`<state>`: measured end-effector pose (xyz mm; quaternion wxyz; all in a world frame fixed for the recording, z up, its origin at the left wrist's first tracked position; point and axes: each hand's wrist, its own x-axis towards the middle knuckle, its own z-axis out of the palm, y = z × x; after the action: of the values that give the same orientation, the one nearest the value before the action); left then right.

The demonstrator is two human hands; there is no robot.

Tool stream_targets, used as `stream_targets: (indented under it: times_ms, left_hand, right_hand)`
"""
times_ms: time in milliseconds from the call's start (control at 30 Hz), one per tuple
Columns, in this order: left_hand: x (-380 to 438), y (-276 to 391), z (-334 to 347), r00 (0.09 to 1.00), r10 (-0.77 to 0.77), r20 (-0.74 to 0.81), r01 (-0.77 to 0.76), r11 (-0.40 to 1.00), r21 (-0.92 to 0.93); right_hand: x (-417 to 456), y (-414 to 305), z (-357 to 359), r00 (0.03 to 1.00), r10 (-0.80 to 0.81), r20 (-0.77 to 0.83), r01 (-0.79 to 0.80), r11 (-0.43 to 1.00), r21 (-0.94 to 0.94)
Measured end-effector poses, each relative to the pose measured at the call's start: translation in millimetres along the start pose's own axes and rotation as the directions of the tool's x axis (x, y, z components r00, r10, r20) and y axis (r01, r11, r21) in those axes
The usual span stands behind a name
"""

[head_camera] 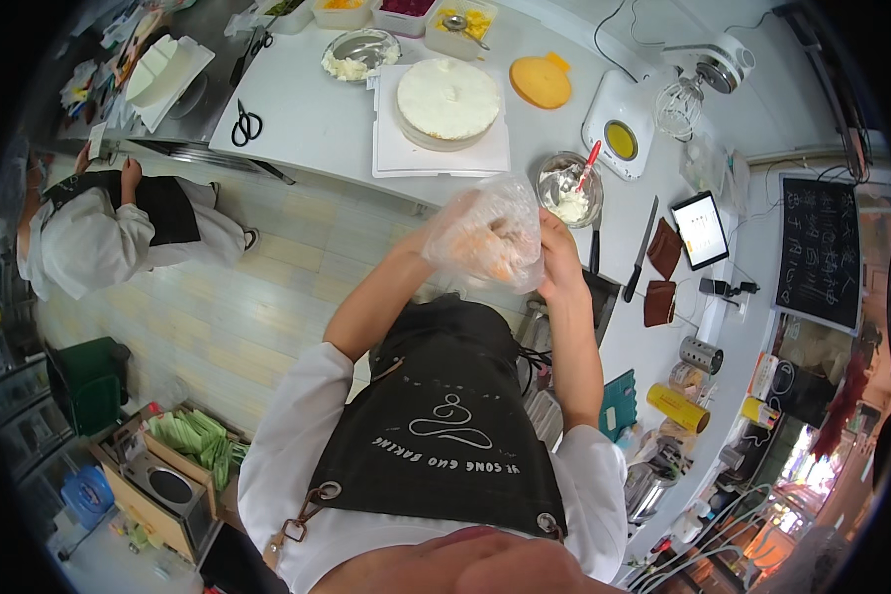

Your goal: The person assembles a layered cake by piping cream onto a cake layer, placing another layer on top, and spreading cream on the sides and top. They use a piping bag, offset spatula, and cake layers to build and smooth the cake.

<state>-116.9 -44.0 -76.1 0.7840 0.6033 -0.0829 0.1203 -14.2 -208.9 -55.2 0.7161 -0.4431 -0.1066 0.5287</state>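
A clear plastic bag [486, 237] with something pale and orange inside hangs between my hands, in front of the counter edge. My left hand [434, 230] is mostly hidden behind or within the bag; its fingers do not show clearly. At the bag's other side, my right hand [560, 249] grips the plastic. Beyond the bag, a round cake covered in white cream [449, 100] rests on a white square board [390, 160]. Right of it stands a metal bowl [601, 197] with white cream and a red-handled spatula [590, 167]. An orange-yellow round piece [540, 82] lies near the cake.
Black scissors [246, 124], a long knife [642, 249], a kitchen scale [616, 137] and a tablet [700, 230] lie on the counter. A stand mixer [713, 67] is at the back right. Another person [126, 223] is at the left. A green bin [85, 386] stands on the floor.
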Motion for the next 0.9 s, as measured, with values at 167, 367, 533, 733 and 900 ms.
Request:
stream_targets:
  times_ms: [167, 367, 533, 733, 900]
  left_hand:
    - [-1.6, 33.6, 11.7, 0.995, -0.052, -0.088, 0.035, 0.984, -0.177]
    - [18.7, 74.1, 18.3, 0.922, 0.379, -0.071, -0.146, 0.513, 0.846]
    - [-11.7, -6.3, 0.9, 0.915, 0.227, -0.333, -0.148, 0.958, 0.246]
    - [-17.3, -28.4, 17.0, 0.903, 0.063, -0.424, -0.164, 0.965, -0.204]
    - [-33.0, -7.4, 20.7, 0.936, -0.027, -0.350, -0.108, 0.926, -0.362]
  right_hand:
    - [0.8, 23.8, 7.4, 0.995, 0.096, -0.037, -0.089, 0.983, 0.158]
    - [-11.1, 5.1, 29.1, 0.996, 0.014, -0.087, -0.006, 0.996, 0.091]
    - [-26.6, 1.4, 38.8, 0.953, -0.134, -0.272, 0.105, 0.987, -0.120]
    - [-44.1, 41.3, 61.5, 0.876, -0.409, -0.256, 0.257, 0.845, -0.469]
    - [-51.1, 52.7, 38.8, 0.945, -0.303, -0.120, 0.208, 0.845, -0.492]
